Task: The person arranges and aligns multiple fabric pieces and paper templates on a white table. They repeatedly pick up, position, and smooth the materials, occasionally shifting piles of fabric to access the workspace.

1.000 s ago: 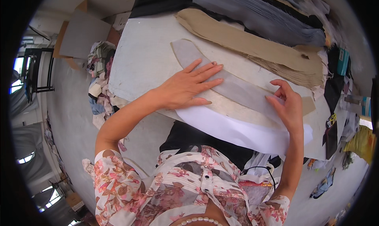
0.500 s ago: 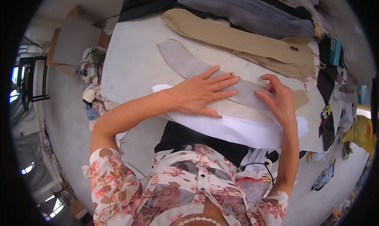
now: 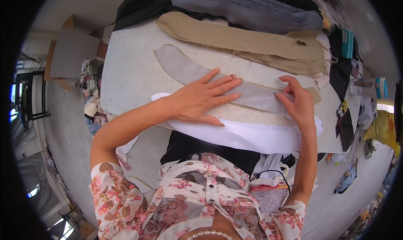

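A long curved khaki fabric piece [image 3: 312, 96] lies across the table, with a pale, thin, interfacing-like strip [image 3: 174, 63] over most of it. The khaki shows as a narrow border and at the right end. My left hand [image 3: 205, 96] rests flat on the middle of the strip, fingers spread. At the strip's right part, my right hand [image 3: 300, 103] has its thumb and fingers bent together at the strip, seemingly pinching it; the exact contact is partly hidden. Nearer me, white sheet material [image 3: 235, 135] lies along the table's front edge, partly under my left forearm.
Beyond the strip lies a layered stack of khaki fabric pieces [image 3: 243, 40], with grey-blue fabric [image 3: 243, 7] and black fabric [image 3: 140, 9] behind it. Scraps [image 3: 92, 76] are heaped off the table's left side. A clear container with a blue lid [image 3: 373, 88] stands at the right.
The whole view has shifted a little, so the table and stacks sit further left. My left hand stays flat on the strip; the fingers of my right hand have moved slightly at its right part.
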The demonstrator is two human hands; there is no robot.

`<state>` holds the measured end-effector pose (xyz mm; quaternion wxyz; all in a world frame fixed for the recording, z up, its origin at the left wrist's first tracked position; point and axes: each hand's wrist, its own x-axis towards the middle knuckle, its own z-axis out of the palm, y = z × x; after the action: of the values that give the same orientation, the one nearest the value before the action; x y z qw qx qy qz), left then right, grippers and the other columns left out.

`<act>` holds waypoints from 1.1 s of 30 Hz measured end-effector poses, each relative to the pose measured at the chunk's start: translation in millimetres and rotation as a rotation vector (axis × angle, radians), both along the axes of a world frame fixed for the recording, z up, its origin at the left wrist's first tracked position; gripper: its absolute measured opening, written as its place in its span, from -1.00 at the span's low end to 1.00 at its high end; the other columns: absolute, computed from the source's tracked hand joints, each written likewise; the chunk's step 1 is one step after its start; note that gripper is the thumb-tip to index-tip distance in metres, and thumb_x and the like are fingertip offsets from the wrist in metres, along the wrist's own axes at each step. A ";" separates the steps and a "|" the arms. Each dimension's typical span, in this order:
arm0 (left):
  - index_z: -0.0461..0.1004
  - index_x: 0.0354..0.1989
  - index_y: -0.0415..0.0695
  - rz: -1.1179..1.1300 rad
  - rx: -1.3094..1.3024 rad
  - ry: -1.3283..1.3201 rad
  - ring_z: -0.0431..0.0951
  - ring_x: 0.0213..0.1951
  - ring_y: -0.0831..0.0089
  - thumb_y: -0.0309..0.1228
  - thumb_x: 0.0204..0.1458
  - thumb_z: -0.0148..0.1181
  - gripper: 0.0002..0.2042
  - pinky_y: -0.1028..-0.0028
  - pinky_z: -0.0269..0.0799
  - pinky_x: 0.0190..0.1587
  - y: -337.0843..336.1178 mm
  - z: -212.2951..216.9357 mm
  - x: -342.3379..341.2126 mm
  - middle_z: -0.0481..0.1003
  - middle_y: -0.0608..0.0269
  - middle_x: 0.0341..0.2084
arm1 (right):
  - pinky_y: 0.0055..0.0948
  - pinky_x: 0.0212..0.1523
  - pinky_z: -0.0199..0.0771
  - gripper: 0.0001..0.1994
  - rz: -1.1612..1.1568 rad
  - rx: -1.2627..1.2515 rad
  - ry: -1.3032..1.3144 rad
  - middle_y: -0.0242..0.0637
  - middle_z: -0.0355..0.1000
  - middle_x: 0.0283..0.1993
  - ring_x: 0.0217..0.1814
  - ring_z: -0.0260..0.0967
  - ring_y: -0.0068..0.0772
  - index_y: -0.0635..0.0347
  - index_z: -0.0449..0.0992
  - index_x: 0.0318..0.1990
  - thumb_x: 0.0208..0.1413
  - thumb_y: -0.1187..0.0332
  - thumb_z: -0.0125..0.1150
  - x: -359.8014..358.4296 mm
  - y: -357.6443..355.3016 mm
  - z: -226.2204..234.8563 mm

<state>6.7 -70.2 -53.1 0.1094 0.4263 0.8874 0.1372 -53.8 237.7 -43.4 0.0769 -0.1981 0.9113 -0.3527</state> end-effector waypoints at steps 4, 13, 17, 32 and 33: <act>0.01 0.41 0.02 -0.002 -0.035 -0.019 -0.18 0.45 0.16 0.37 0.07 -0.34 -0.15 0.02 -0.43 0.44 0.8 3.6 -2.4 -0.15 0.08 0.44 | -0.53 -0.42 0.27 -0.58 -0.019 -0.012 0.004 -0.37 0.28 -0.57 -0.52 0.24 -0.51 0.15 0.45 -0.01 -0.11 0.54 0.35 0.8 -0.5 -2.3; 0.01 0.41 0.00 -0.266 0.176 0.002 -0.17 0.45 0.15 0.34 0.06 -0.29 -0.16 -0.03 -0.42 0.42 43.1 -17.0 -37.0 -0.15 0.07 0.44 | -0.37 -0.40 0.35 -0.58 -0.002 0.062 -0.011 -0.29 0.41 -0.49 -0.47 0.38 -0.26 0.08 0.45 -0.02 -0.11 0.43 0.39 0.1 3.2 3.8; -0.01 0.42 0.01 -0.264 0.147 -0.018 -0.19 0.45 0.15 0.37 0.05 -0.35 -0.14 -0.02 -0.42 0.42 41.9 -20.8 -36.5 -0.16 0.07 0.44 | -0.45 -0.41 0.32 -0.54 -0.039 0.033 -0.082 -0.34 0.38 -0.49 -0.48 0.33 -0.39 0.08 0.47 -0.02 -0.16 0.45 0.41 -6.0 32.5 13.2; 0.03 0.40 -0.03 -0.357 -0.023 0.111 -0.14 0.45 0.17 0.34 0.07 -0.27 -0.16 -0.02 -0.40 0.43 64.9 15.4 -49.5 -0.13 0.03 0.43 | -0.46 -0.37 0.40 -0.58 -0.153 0.066 0.100 -0.34 0.41 -0.47 -0.47 0.37 -0.38 0.06 0.48 -0.01 -0.10 0.42 0.41 -5.9 46.4 -3.4; 0.05 0.39 -0.04 -0.366 0.101 0.124 -0.13 0.44 0.16 0.33 0.07 -0.25 -0.16 -0.02 -0.40 0.43 74.5 5.1 -52.7 -0.13 0.02 0.43 | -0.45 -0.37 0.41 -0.58 -0.152 0.070 0.092 -0.34 0.41 -0.47 -0.47 0.37 -0.38 0.06 0.48 -0.01 -0.09 0.42 0.41 -6.8 46.4 -2.7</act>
<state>-45.9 4.3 -48.1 0.0563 0.5930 0.7921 0.1331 -60.6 284.1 -46.1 0.0148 -0.1413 0.9381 -0.3159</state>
